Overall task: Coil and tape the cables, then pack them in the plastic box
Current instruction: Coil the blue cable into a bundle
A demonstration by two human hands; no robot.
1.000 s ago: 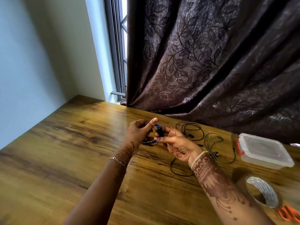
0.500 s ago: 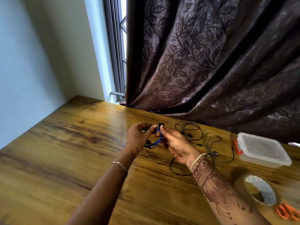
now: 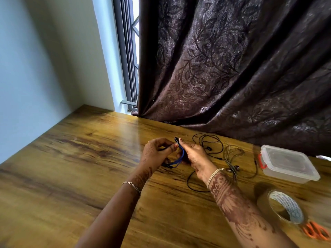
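Above the middle of the wooden table [image 3: 71, 176], both my hands hold a short blue cable [image 3: 181, 157] looped between them. My left hand [image 3: 156, 154] pinches it with thumb and forefinger near its black plug. My right hand [image 3: 195, 156] grips the loop from the right, and its palm hides part of the cable. Right of my hands lie a loose black earphone cable [image 3: 208, 146] and a thin greyish cable [image 3: 232, 154]. The clear plastic box [image 3: 288, 163] with its lid on stands at the right.
A roll of clear tape [image 3: 284, 207] lies near the table's right front. Orange-handled scissors [image 3: 317, 230] lie beside it at the frame edge. A dark patterned curtain [image 3: 232, 68] hangs down to the table's far edge, with a window and wall at the left.
The blue cable has been drawn out into a loop between my hands, and my left forefinger has come down to pinch it. Both hands stay in the same spot.
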